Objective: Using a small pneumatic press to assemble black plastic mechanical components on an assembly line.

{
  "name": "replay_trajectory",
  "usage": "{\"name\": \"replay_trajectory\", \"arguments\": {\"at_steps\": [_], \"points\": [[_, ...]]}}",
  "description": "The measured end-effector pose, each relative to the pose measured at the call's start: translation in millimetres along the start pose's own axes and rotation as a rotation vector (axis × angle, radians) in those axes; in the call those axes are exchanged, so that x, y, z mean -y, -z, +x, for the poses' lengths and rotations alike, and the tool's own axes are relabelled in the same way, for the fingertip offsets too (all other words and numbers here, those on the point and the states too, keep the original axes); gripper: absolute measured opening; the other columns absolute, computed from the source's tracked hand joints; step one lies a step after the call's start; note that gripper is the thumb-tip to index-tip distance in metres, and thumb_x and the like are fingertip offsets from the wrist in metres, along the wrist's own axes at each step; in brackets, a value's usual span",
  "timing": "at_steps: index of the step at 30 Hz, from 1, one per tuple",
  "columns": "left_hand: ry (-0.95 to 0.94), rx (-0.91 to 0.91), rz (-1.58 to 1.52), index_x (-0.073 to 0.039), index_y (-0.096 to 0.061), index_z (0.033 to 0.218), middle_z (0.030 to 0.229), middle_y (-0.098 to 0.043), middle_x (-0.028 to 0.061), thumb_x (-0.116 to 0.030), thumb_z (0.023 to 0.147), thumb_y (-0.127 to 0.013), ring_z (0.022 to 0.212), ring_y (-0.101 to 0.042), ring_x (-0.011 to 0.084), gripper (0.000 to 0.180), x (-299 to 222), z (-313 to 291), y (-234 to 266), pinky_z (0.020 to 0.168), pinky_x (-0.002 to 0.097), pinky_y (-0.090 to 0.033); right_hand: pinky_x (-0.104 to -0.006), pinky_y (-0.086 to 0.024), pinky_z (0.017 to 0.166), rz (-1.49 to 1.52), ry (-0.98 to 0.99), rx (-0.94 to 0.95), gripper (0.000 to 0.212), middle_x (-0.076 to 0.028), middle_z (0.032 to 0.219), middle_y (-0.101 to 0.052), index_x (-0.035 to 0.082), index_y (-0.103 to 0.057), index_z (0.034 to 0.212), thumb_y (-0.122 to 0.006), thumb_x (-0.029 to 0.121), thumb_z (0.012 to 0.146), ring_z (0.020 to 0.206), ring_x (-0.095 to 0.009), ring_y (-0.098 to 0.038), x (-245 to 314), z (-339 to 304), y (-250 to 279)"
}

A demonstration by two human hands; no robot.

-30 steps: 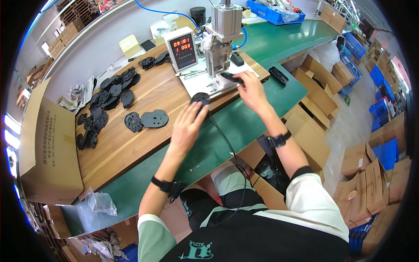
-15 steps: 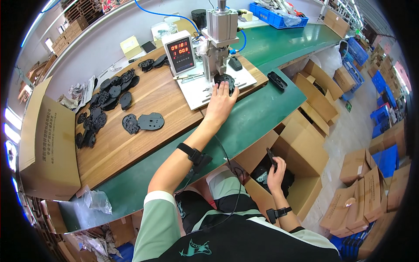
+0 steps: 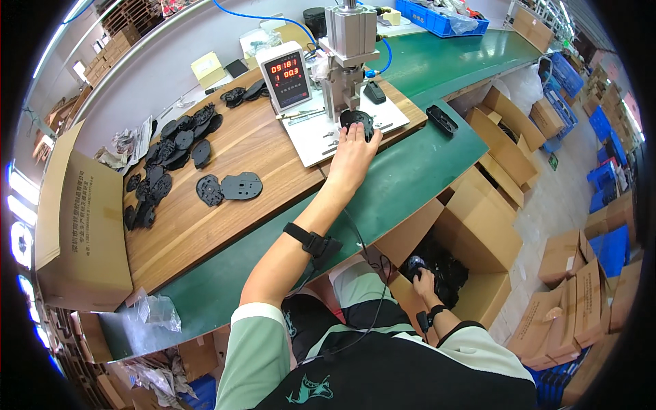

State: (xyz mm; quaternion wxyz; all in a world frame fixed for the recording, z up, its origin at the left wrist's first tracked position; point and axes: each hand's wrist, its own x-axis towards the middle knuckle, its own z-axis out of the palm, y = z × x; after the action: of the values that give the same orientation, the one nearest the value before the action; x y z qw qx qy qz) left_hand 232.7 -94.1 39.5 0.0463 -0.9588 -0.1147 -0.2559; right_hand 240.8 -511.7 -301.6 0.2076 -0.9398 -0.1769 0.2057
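Left hand (image 3: 353, 152): laid over a black moulded part (image 3: 357, 121) on the white base plate (image 3: 321, 140) of the pneumatic press (image 3: 348, 51), fingers spread on the part; the grip rests on it rather than closing round it.

Right hand (image 3: 422, 280): lowered into an open cardboard box (image 3: 478, 232) beside the tabletop, grip closed on a black part (image 3: 412, 262). The box holds a heap of similar black parts (image 3: 447, 263).

Wooden tabletop (image 3: 225, 219): two flat black plates (image 3: 231, 186) lying apart, and a loose pile of black pieces (image 3: 164, 160) toward the far left.

Counter unit (image 3: 287, 75) with red digits: just beside the press.

Large empty-looking carton (image 3: 75, 225): at the left edge; inside hidden.

Blue tray (image 3: 444, 17): far end, contents unclear.
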Motion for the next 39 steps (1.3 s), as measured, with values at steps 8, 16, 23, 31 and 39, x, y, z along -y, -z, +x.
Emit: {"name": "replay_trajectory", "arguments": {"at_steps": [8,16,23,31,39], "points": [[0.008,-0.053,0.046,-0.005,-0.052,0.147,0.132,-0.060,0.0269,0.003,0.088,-0.059,0.126,-0.058,0.0409,0.060,-1,-6,-3,0.114,0.0506,-0.043,-0.0471,-0.038,0.111,0.311,0.701,-0.538,0.034,-0.013,0.135,-0.061,0.007,-0.066,0.120,-0.063,0.000,0.087,0.129,-0.036,-0.055,205,-27,121],[0.127,-0.003,-0.113,-0.005,-0.040,0.153,0.119,-0.053,0.0264,0.008,0.082,-0.063,0.106,-0.063,0.0442,0.076,-3,0,20,0.092,0.0489,-0.055,-0.0491,-0.035,0.115,0.116,1.047,-0.620,0.069,-0.015,0.147,-0.055,0.004,-0.052,0.146,-0.067,-0.005,0.079,0.140,-0.035,-0.049,377,61,217],[0.202,-0.024,-0.533,-0.002,-0.037,0.150,0.135,-0.045,0.0288,0.009,0.080,-0.066,0.115,-0.061,0.0517,0.076,15,-13,20,0.096,0.0513,-0.056,-0.0477,-0.047,0.099,0.031,1.099,-0.586,0.041,-0.010,0.107,-0.068,0.005,-0.067,0.115,-0.073,-0.004,0.075,0.108,-0.034,-0.064,432,113,210],[0.377,-0.280,-0.093,0.001,-0.046,0.146,0.156,-0.039,0.0293,-0.003,0.084,-0.067,0.148,-0.036,0.0477,0.066,131,-139,55,0.126,0.0559,-0.027,-0.0459,-0.051,0.094,-0.006,1.123,-0.577,0.043,-0.010,0.107,-0.071,0.008,-0.073,0.114,-0.075,-0.005,0.073,0.104,-0.034,-0.067,427,109,217],[0.635,-0.182,0.103,-0.004,-0.045,0.151,0.142,-0.052,0.0210,-0.033,0.091,-0.076,0.145,-0.042,0.0367,0.074,165,-205,72,0.128,0.0652,-0.008,-0.0464,-0.052,0.094,0.004,1.090,-0.567,0.040,-0.009,0.106,-0.071,0.007,-0.074,0.112,-0.074,-0.005,0.074,0.102,-0.034,-0.067,433,103,212]]}}
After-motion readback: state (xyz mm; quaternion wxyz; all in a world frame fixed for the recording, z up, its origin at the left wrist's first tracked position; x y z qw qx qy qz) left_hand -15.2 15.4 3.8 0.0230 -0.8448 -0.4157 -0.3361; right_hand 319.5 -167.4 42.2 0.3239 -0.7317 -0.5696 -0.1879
